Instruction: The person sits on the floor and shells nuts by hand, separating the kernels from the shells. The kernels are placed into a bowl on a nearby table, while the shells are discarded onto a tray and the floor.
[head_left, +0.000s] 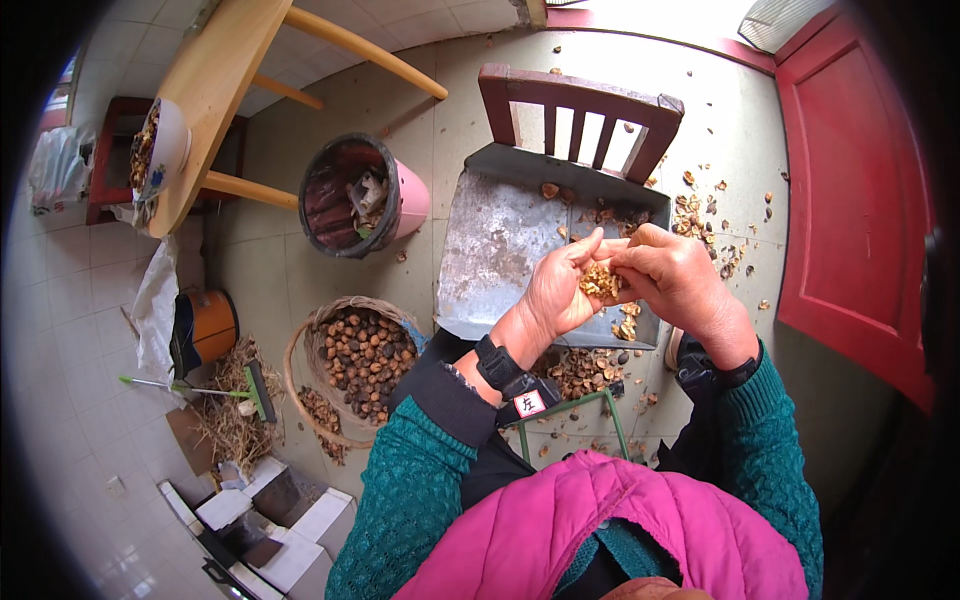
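Note:
Over a worn metal tray, my left hand is cupped palm up, with a small heap of walnut kernel pieces in its palm. Thumb and fingertips of my right hand come together at the left fingers, just above the heap; whether a piece is pinched there is hidden. Cracked shells lie on the tray's near right corner, and more are scattered along its far right side. To the left, a wicker basket holds many whole walnuts.
A pink bin with a dark liner stands beyond the basket. At far left, a wooden table bears a filled bowl. A slatted wooden chair back rises behind the tray. Shell heaps litter the floor; a red door is at right.

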